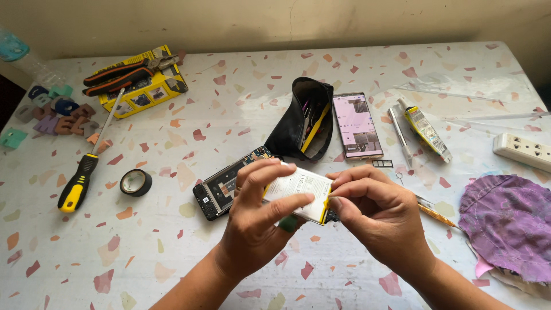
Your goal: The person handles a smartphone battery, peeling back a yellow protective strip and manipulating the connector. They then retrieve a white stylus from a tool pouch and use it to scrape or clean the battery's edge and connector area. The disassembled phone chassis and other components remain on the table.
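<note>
A flat white phone battery (298, 192) with a yellow edge is held just above the table between both hands. My left hand (258, 218) grips its left side, thumb across the front face. My right hand (376, 209) pinches its right end at the yellow strip. Under and behind the battery lies an opened black phone (221, 189) with its circuit board showing, partly hidden by my left hand.
A lit phone (357, 125) lies beside a black tool pouch (301, 117). A glue tube (426, 130), tweezers, a power strip (523, 150) and purple cloth (508, 227) are at right. A screwdriver (86, 166), tape roll (135, 182), pliers on a yellow box (138, 86) are at left.
</note>
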